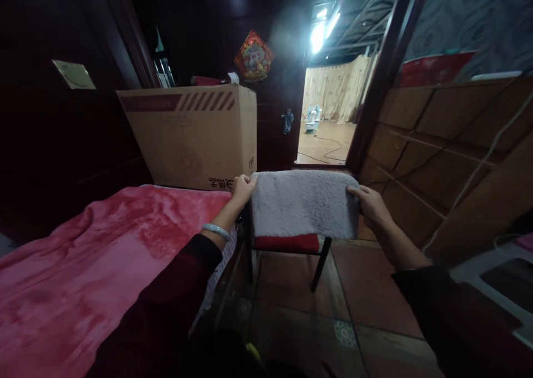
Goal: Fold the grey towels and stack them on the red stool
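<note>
A grey fluffy cloth (303,203) is stretched flat between my two hands, at the chair in front of me. My left hand (244,189) pinches its upper left corner, fingers closed; a pale bangle circles that wrist. At the upper right edge my right hand (368,200) grips the cloth between thumb and fingers. Below the cloth's lower edge shows the red seat (287,242) of a dark-framed chair (320,264). The cloth hides the upper part of the chair, so I cannot tell whether it rests on the backrest.
A pink blanket (137,256) covers the surface at my left. Behind it stands a large cardboard box (195,134). A dark door (275,61) stands beside a lit doorway with a white fan (312,120) beyond. Wooden drawers (441,122) line the right; tiled floor (375,289) lies below.
</note>
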The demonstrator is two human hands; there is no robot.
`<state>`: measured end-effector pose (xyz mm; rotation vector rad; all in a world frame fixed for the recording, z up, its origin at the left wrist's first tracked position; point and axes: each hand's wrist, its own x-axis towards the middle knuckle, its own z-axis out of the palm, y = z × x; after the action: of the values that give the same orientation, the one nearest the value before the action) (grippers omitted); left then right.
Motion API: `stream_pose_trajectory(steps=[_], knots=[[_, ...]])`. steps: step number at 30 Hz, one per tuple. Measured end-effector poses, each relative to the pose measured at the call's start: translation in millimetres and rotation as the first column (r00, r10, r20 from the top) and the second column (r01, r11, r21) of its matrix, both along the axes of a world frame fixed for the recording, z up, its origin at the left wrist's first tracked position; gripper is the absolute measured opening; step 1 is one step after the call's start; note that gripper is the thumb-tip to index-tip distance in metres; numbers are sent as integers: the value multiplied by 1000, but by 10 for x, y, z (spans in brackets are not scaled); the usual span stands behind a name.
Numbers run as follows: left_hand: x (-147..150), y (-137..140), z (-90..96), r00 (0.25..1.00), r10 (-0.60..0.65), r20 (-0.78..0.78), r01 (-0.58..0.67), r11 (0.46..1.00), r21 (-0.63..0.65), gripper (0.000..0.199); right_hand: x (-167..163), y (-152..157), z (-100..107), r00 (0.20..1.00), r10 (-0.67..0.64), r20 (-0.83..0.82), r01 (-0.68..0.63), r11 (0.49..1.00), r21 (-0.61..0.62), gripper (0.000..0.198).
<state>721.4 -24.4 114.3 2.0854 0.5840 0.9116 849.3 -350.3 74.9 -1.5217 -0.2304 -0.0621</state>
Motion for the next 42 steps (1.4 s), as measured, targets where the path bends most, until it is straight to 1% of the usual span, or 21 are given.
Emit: stream_pose_trajectory(steps=[3, 5, 8, 12, 18, 22, 24, 27, 29, 30, 31, 32, 33, 34, 35, 36, 37, 38, 40, 41, 42], knots=[[-19, 25, 37, 997, -59, -58, 59, 998, -16, 43, -2, -3, 55, 998, -38, 59, 42, 997, -72, 47], [-6, 9, 73, 994, -76, -81, 76, 997, 0, 45, -2, 20, 71, 992, -46, 114, 57, 994, -91, 48], [31, -45, 110, 997, -58, -45, 60, 998, 32, 41, -18, 78, 53, 988, -64, 142, 72, 996, -52, 48], [50, -94, 108, 999, -45, 6, 45, 998, 33, 39, -54, 115, 7, 989, -68, 134, 72, 997, -21, 47], [44, -76, 116, 999, -36, -16, 36, 999, 16, 37, -7, 49, 41, 989, -39, 142, 47, 997, -53, 45], [42, -80, 126, 999, -17, -38, 17, 1000, 15, 39, 12, 70, 25, 976, -96, 194, 102, 995, -21, 43], [45, -83, 127, 999, -7, -52, 8, 1000, 20, 39, 3, 93, -25, 979, -91, 185, 96, 995, -18, 44], [49, -64, 126, 997, -2, -76, 4, 1000, 27, 38, 7, 69, -100, 983, -25, 183, 37, 997, -63, 48], [42, -36, 121, 996, -3, -93, 5, 1000, 31, 37, 27, 6, -106, 984, -2, 179, 31, 987, -158, 49], [35, -23, 119, 995, -2, -100, 5, 999, 33, 36, 35, -28, -90, 982, -29, 187, 69, 974, -214, 49], [24, -14, 116, 995, 3, -105, 0, 1000, 32, 34, 38, -55, -61, 971, -80, 226, 141, 953, -267, 48], [12, -15, 116, 994, 19, -106, -15, 999, 38, 29, 32, -65, -20, 942, -139, 307, 237, 920, -311, 48], [-2, -29, 117, 994, 44, -101, -37, 997, 67, 24, 17, -53, 31, 888, -182, 423, 340, 879, -335, 47], [-14, -61, 123, 994, 72, -87, -61, 991, 123, 21, -7, -14, 88, 813, -186, 552, 424, 840, -340, 47], [-23, -111, 132, 994, 87, -67, -72, 976, 206, 24, -37, 53, 149, 730, -140, 669, 471, 812, -344, 48], [-26, -177, 146, 996, 77, -49, -58, 949, 311, 33, -71, 145, 210, 653, -52, 755, 484, 796, -364, 49], [-23, -257, 162, 998, 37, -42, -15, 904, 427, 43, -104, 253, 270, 593, 48, 804, 479, 781, -400, 49], [-13, -344, 179, 998, -24, -55, 49, 843, 535, 53, -132, 369, 324, 549, 144, 824, 471, 761, -446, 51], [25, -508, 210, 981, -130, -142, 192, 712, 676, 70, -165, 584, 406, 500, 303, 811, 471, 691, -548, 54], [49, -571, 218, 967, -153, -206, 255, 654, 712, 77, -168, 666, 431, 490, 370, 789, 473, 647, -598, 56], [74, -616, 219, 949, -158, -272, 311, 610, 729, 82, -164, 726, 443, 488, 431, 759, 470, 603, -645, 57]])
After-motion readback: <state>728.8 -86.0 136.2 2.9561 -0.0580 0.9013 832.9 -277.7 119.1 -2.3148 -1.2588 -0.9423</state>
